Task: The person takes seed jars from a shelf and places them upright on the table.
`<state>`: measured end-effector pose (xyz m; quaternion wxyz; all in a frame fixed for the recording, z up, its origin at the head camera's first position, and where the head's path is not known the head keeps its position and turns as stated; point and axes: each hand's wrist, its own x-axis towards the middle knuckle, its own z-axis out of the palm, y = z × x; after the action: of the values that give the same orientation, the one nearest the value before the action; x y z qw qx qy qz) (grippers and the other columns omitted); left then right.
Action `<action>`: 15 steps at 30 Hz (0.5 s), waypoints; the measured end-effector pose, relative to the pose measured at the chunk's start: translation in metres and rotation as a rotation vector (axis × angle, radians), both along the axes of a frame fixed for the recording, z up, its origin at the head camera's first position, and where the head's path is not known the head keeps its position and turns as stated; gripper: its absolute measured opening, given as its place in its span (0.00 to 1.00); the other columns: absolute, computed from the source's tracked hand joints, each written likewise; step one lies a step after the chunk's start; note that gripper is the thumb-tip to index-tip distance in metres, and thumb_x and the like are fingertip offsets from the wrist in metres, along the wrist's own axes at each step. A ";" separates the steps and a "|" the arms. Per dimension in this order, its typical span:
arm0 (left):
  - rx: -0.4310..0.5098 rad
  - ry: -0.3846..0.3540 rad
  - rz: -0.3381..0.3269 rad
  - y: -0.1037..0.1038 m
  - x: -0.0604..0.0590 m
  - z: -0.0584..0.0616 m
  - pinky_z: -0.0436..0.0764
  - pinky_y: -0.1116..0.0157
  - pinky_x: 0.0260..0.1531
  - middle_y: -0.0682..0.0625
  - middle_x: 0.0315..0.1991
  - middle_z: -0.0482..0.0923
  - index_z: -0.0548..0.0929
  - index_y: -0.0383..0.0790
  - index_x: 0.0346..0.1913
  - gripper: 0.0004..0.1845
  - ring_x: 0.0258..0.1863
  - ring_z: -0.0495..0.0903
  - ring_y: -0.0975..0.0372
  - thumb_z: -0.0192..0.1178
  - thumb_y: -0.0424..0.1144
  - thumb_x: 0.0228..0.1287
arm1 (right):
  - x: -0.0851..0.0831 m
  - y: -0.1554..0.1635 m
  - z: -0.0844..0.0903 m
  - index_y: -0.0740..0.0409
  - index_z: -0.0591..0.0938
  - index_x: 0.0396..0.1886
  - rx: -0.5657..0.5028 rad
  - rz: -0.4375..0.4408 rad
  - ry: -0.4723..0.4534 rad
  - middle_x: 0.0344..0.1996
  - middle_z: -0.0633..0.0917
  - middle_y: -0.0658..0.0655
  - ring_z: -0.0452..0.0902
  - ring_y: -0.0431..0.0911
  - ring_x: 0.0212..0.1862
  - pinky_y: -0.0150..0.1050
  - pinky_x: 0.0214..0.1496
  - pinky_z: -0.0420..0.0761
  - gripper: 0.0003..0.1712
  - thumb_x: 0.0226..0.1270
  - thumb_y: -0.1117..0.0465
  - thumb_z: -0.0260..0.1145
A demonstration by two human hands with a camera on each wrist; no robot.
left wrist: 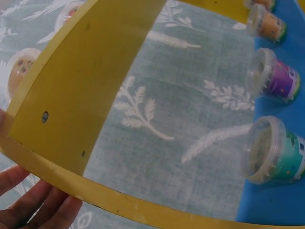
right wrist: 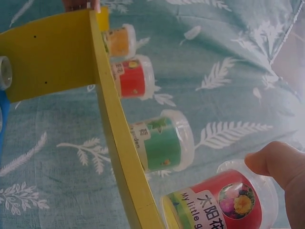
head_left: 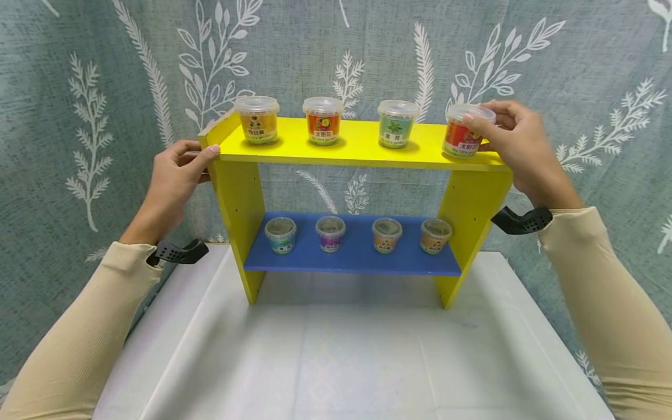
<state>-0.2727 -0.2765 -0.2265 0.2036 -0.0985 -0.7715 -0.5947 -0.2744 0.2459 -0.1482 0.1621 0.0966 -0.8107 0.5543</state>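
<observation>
A small two-tier shelf has a yellow top board [head_left: 357,135], yellow sides and a blue lower board [head_left: 357,261]. At the top left corner my left hand [head_left: 175,175] grips the yellow side, thumb on the edge, other fingers on its outer face. My right hand [head_left: 525,143] holds a clear-lidded plastic cup with a red flower label [head_left: 461,139] at the right end of the top board. In the right wrist view, the thumb [right wrist: 281,164] lies against that cup's lid; the other fingers are hidden. Left of it stand a green-labelled cup [head_left: 396,125], another red-labelled cup [head_left: 322,122] and an orange-labelled cup [head_left: 257,122].
On the blue board stand a teal cup [head_left: 281,236], a purple cup [head_left: 331,234] and two orange cups, one [head_left: 387,236] left of the other [head_left: 435,237]. The shelf rests on a white-covered table [head_left: 346,350]. Green leaf-patterned cloth [head_left: 294,64] hangs behind and beside it.
</observation>
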 end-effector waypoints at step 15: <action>-0.005 -0.010 0.008 0.002 0.001 0.002 0.81 0.74 0.45 0.53 0.50 0.81 0.80 0.45 0.58 0.22 0.46 0.82 0.61 0.64 0.55 0.71 | 0.030 0.007 -0.007 0.55 0.72 0.71 -0.017 0.063 0.041 0.61 0.79 0.55 0.79 0.48 0.53 0.27 0.48 0.82 0.35 0.69 0.53 0.73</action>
<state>-0.2722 -0.2745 -0.2248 0.2020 -0.0929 -0.7742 -0.5925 -0.2446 0.2533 -0.1552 0.1619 0.1319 -0.7989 0.5640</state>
